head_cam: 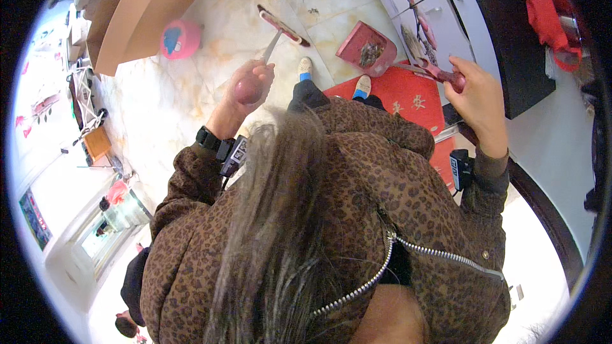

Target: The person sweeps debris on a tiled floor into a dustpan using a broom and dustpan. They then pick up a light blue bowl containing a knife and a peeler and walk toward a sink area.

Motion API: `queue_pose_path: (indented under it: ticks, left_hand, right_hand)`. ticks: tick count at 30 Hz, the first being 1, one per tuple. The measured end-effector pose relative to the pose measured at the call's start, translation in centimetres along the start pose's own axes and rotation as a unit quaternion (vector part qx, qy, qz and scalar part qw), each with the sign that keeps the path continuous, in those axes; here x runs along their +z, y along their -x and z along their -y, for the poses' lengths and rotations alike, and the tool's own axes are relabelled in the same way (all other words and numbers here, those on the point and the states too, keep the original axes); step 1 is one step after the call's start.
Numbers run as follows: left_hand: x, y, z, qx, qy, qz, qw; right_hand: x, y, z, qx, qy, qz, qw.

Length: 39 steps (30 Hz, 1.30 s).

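Observation:
My left hand (249, 85) is wrapped around the rounded pink end of a broom's handle (271, 48). The broom's narrow head (283, 25), pink and white with dark bristles, lies on the marble-patterned floor. At the right, my right hand (475, 95) grips the pink handle (442, 75) of a dustpan near its end. The dustpan's pink pan (351, 40) is low by my foot, between the floor tiles and a red mat. Grey, fluffy debris (370, 55) sits in the pan. A small dark bit of debris (313, 10) lies on the tiles beyond the broom head.
The red doormat (406, 100) bears writing. White cabinets with a flower print (452, 24) stand at the right. An open cardboard box (126, 24) and a pink bin (187, 40) are at the upper left. Another person (134, 286) is at the lower left.

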<state>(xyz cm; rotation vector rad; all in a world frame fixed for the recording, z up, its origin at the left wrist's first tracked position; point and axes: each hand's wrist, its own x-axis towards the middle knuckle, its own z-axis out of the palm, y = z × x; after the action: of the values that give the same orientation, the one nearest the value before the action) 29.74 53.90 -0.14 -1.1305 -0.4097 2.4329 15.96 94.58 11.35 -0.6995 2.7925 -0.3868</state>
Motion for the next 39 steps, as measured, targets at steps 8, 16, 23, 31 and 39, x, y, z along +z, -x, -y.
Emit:
queue_pose_path:
  ticks: [8,16,23,31,39]
  left_hand:
    - [-2.6,-7.9,5.0,0.194,-0.078,-0.007,0.978]
    - [3.0,-16.4,3.9,0.119,0.091,0.037,0.988]
    - [4.8,-18.7,-1.5,0.121,0.094,0.134,0.979]
    - [2.3,-9.5,2.6,0.372,-0.634,0.092,0.672]
    - [3.7,-1.0,8.6,0.097,-0.375,-0.127,0.913]
  right_hand:
    - [-1.2,0.7,-2.8,-0.050,0.020,0.004,0.999]
    - [-1.7,0.7,-4.5,-0.051,0.018,0.003,0.999]
    - [-2.0,0.2,-4.9,-0.053,0.014,0.003,0.998]
    - [-2.7,-0.3,-5.6,-0.046,-0.006,0.018,0.999]
    - [-3.4,0.3,-6.5,-0.051,0.010,0.010,0.999]
